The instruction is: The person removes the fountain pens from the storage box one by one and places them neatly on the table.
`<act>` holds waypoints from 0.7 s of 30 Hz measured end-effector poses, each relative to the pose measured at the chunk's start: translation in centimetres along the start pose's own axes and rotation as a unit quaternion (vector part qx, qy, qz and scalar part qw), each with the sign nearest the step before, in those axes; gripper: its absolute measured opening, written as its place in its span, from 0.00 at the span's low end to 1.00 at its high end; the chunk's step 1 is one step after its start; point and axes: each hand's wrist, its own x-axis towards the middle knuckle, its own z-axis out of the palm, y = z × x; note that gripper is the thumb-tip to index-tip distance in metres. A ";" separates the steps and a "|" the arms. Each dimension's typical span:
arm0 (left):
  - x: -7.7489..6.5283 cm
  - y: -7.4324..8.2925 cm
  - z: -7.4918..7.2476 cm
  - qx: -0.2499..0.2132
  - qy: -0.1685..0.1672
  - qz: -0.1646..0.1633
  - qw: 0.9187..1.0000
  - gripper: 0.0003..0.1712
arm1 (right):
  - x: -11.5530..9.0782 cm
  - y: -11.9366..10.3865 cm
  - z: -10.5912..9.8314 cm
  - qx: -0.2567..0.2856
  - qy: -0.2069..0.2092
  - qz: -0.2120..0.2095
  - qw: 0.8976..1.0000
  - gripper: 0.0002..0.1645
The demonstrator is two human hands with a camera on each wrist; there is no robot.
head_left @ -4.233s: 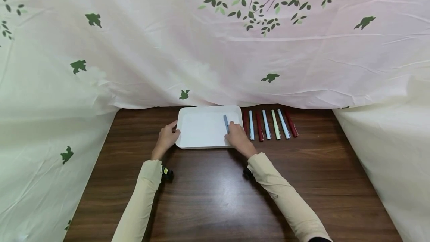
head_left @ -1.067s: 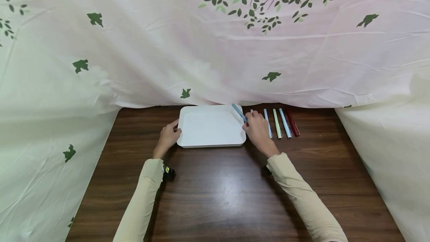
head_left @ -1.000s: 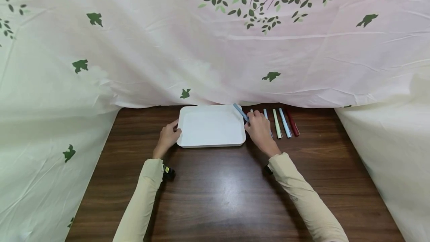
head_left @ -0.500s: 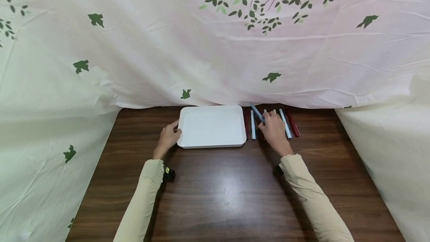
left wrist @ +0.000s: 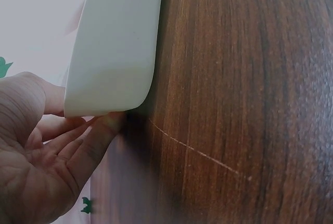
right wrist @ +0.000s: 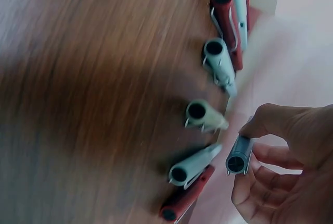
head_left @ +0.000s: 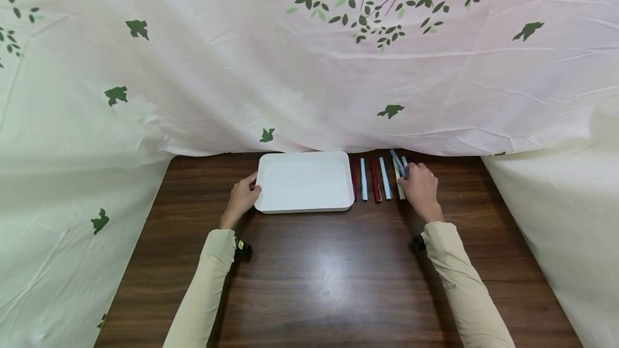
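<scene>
My left hand (head_left: 242,196) grips the left end of a white rectangular tray (head_left: 303,184); in the left wrist view its thumb lies at the rim and its fingers reach under the tray's corner. My right hand (head_left: 422,191) pinches a grey-blue pen (right wrist: 239,155) between thumb and fingers, raised over the row of pens. In the head view this pen crosses the pale green pen (head_left: 401,189). Beside that one lies a light blue pen (right wrist: 192,166), mostly covered by my right hand in the head view. The end dark red pen (right wrist: 182,199) is hidden there.
Between tray and right hand lie a dark red pen (head_left: 354,179), a light blue pen (head_left: 364,180), another dark red pen (head_left: 375,181) and another light blue pen (head_left: 385,179), roughly parallel. A patterned white cloth (head_left: 309,95) hangs behind the brown wooden table (head_left: 309,273).
My right hand has carried the grey-blue pen from over the tray rightward along the row, uncovering the pens nearer the tray. My left hand stays at the tray.
</scene>
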 end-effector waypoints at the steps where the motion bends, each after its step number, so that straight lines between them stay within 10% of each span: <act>1: 0.0 0.0 0.0 0.000 0.001 0.000 1.000 0.32 | 0.0 0.3 -0.1 0.001 -0.001 0.006 1.000 0.14; 21: -0.3 0.5 -0.1 -0.011 0.000 -0.001 1.000 0.32 | 0.1 6.0 -1.9 0.012 -0.016 0.084 0.996 0.19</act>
